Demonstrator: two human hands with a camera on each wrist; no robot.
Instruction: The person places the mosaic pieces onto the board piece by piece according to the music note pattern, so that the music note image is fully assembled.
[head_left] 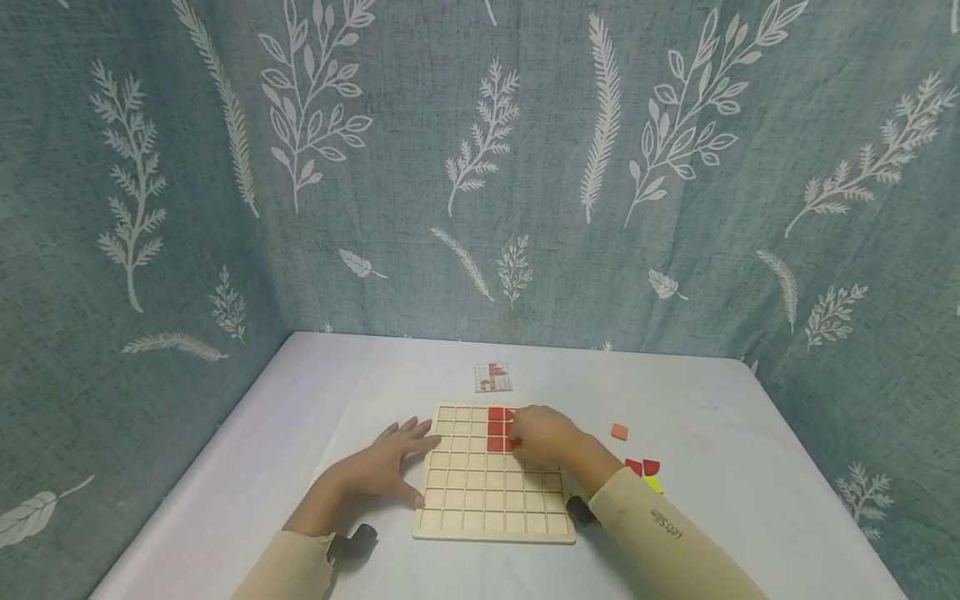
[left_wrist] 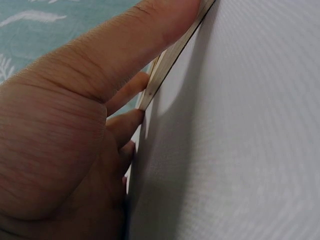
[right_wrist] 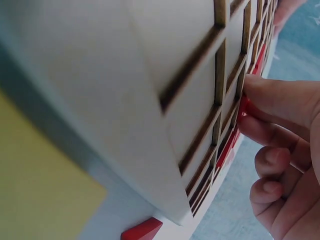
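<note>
A pale wooden grid board (head_left: 453,501) lies on the white table, with red tiles (head_left: 496,429) set in several cells near its top edge. My right hand (head_left: 547,435) reaches over the board's upper right and partly covers the red tiles there. In the right wrist view, thumb and index finger pinch a small red tile (right_wrist: 243,106) at the grid, while the other fingers curl inward. At the board's left side, my left hand (head_left: 381,465) is spread, its thumb (left_wrist: 165,30) and fingertips touching the wooden edge.
Above the board lies a small picture card (head_left: 492,377) showing a grid with red shapes. An orange square tile (head_left: 619,432) is to the right, with loose red pieces (head_left: 651,467) and a yellow piece (head_left: 654,484) beside my right forearm. Patterned green curtains (head_left: 420,167) surround the table.
</note>
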